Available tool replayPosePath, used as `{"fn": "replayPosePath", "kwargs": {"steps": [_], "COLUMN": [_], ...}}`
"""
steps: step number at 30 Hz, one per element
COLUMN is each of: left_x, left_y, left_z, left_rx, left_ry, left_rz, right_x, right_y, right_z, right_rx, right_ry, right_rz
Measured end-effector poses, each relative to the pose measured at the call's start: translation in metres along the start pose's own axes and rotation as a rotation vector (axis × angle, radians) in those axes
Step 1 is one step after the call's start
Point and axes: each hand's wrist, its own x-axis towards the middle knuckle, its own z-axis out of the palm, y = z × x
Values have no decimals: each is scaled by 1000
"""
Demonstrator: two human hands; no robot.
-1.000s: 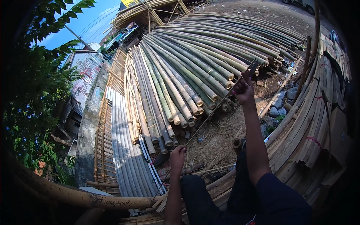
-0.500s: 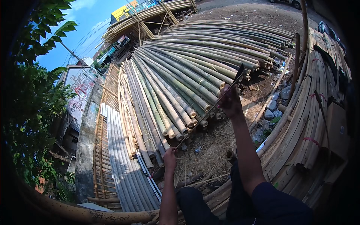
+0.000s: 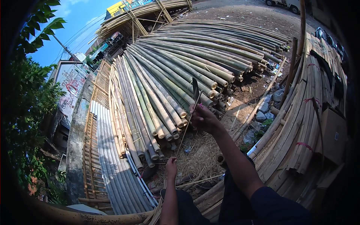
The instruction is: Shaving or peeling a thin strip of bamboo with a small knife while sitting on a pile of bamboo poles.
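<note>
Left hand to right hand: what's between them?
Head view: a thin strip spans from the left hand to the right hand, with straw-strewn ground beyond it.

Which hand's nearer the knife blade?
Right. The right hand is at the base of the upright knife blade; the left hand is farther off, below and to the left, at the lower end of a thin strip.

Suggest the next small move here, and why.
Probably draw the left hand back slightly, with the right hand steady: the left fingers pinch the thin strip low down, it spans both hands, and the knife in the right hand lies beside its upper end, blade pointing away from the left hand.
</note>
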Motion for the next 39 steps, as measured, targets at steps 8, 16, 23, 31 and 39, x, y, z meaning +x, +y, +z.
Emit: {"fn": "replayPosePath", "kwargs": {"steps": [8,16,23,31,39], "left_x": [5,3,4,5,11], "left_y": [-25,3,-2,5,37], "left_z": [20,21,20,17,8], "left_rx": [81,95,58,12,-200], "left_ry": [-140,-119,-135,-52,86], "left_rz": [-154,-28,-39,-4,111], "right_x": [-1,2,5,9,20], "right_y": [30,40,37,40,46], "right_z": [21,15,17,15,3], "right_rx": [-114,-167,-230,-325,-619], "right_ry": [-131,-39,135,297,461], "right_rz": [178,161,174,207,178]}}
